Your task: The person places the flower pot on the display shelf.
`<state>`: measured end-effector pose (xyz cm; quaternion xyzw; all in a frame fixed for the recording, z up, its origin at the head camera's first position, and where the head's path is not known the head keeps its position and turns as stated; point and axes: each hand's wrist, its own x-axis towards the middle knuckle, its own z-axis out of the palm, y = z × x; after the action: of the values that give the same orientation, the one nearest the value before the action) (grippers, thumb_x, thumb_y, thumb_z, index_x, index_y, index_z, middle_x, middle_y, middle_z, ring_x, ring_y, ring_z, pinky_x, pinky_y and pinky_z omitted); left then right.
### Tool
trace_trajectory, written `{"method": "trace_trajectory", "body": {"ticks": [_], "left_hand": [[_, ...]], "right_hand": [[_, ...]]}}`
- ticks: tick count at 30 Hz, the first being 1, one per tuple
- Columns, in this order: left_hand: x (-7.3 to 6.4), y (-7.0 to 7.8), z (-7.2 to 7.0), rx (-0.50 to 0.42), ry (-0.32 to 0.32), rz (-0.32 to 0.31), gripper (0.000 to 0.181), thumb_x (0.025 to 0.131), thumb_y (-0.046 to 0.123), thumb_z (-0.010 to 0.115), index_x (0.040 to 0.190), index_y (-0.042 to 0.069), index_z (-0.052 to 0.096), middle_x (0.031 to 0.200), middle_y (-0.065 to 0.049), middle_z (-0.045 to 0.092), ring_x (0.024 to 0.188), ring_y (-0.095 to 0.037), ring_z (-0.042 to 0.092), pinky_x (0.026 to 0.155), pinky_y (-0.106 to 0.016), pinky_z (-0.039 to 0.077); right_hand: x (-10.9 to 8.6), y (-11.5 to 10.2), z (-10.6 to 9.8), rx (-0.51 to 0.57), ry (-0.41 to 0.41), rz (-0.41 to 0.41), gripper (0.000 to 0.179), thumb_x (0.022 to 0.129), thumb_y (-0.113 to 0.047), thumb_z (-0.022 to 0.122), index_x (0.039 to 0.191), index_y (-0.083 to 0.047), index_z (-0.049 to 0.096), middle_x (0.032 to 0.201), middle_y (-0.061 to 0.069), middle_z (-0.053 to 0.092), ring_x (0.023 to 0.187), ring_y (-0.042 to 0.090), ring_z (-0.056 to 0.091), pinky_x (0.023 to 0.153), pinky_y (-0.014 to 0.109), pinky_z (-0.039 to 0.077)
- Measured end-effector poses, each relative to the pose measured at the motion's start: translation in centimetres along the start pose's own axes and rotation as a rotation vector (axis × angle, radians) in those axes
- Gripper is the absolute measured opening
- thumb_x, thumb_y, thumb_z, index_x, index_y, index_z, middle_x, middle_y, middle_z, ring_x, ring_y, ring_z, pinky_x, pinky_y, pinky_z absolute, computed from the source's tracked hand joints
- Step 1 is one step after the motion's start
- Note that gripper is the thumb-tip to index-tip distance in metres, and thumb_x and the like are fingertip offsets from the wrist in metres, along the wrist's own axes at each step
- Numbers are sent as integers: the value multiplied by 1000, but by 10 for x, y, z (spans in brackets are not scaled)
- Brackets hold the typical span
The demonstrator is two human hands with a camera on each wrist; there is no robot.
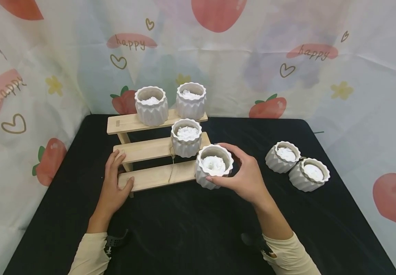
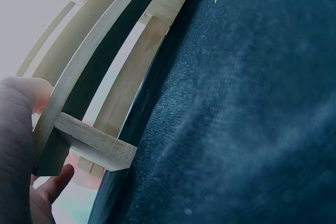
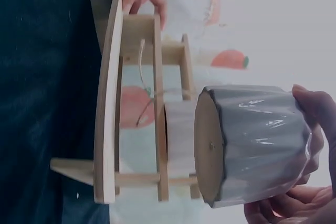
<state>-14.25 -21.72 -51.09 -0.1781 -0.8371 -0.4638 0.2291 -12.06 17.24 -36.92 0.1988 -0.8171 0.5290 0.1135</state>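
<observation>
My right hand [image 1: 247, 175] grips a white fluted pot [image 1: 204, 177] by its sides, thumb in front and fingers behind. White filling shows inside it. The pot hangs over the right end of the lowest step of a wooden three-step stand [image 1: 156, 176]; its bare base [image 3: 207, 150] shows in the right wrist view, raised off the step. With my left hand [image 1: 113, 193] I hold the stand's left end, thumb on the lowest step and fingers by the middle one. A similar pot [image 1: 186, 147] stands on the middle step, a twine [image 1: 172, 164] trailing down from it.
Two more white pots, one at the left [image 1: 151, 110] and one at the right [image 1: 191, 105], stand on the top step. Another pair, a rear pot [image 1: 277, 162] and a front pot [image 1: 302, 181], sits close together on the black tabletop [image 1: 191, 229]. A printed cloth [image 1: 218, 68] hangs behind.
</observation>
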Motion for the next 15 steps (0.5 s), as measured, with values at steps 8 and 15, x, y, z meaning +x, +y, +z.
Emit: {"method": "trace_trajectory", "body": {"ticks": [8,15], "left_hand": [[2,2,-1,7,-8,-23,83,87,-3,70,161,14,35,170,-4,14,148,-31,25,102,-43,39],[0,1,-1,-5,-10,-24,84,87,-4,70,161,15,35,170,-5,14,149,-32,23,98,-60,39]], "right_hand": [[3,-10,30,39,-45,-20,79,66,-14,99,136,-8,65,118,1,71,106,19,65,94,40,49],[5,-18,56,34,-83,-50,81,63,-19,100,135,-9,65,117,1,72,107,17,66,92,40,51]]}}
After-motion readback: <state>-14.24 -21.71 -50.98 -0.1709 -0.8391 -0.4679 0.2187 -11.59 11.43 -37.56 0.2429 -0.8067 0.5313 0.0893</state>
